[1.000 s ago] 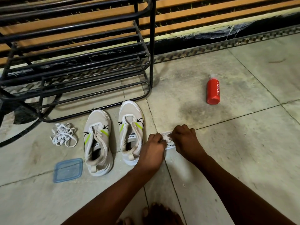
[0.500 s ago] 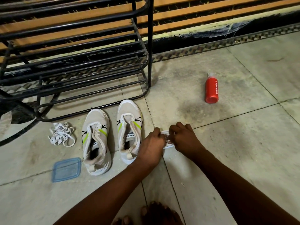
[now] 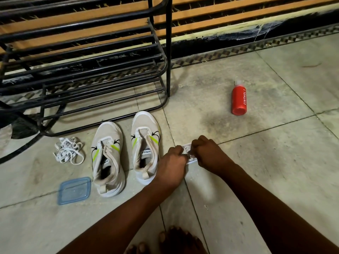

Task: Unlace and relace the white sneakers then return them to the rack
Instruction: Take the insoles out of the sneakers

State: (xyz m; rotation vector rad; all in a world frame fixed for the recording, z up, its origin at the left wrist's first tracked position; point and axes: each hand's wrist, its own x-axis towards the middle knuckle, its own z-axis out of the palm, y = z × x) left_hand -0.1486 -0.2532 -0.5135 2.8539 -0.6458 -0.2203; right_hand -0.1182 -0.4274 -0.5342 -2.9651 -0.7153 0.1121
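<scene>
Sneakers: two white sneakers, the left-hand sneaker (image 3: pixel 108 158) and the right-hand sneaker (image 3: pixel 145 145), stand side by side on the floor at centre left, toes toward the rack, eyelets bare.
Long axis: each shoe runs heel-near to toe-far, roughly up the frame.
Laces: one loose white tangle of laces (image 3: pixel 68 150) lies left of the pair, well apart from both hands.
Left hand: the left hand (image 3: pixel 173 165) sits just beside the right-hand sneaker's heel, fingers curled, pinching a small white packet (image 3: pixel 190 159) on the floor.
Right hand: the right hand (image 3: pixel 207 153) pinches the same packet from the other side; what the packet holds cannot be told.
Key relation: the shoes lie to the left of both hands, so the left hand is the nearer; the laces lie beyond the shoes.
Rack: one black metal shoe rack (image 3: pixel 82 74) fills the upper left, its shelves bare of shoes.
Others: one blue plastic lid (image 3: pixel 74 190) at lower left, one red Cinthol bottle (image 3: pixel 238 99) lying at upper right.
Stage: judged unlaced, relacing not yet begun.
</scene>
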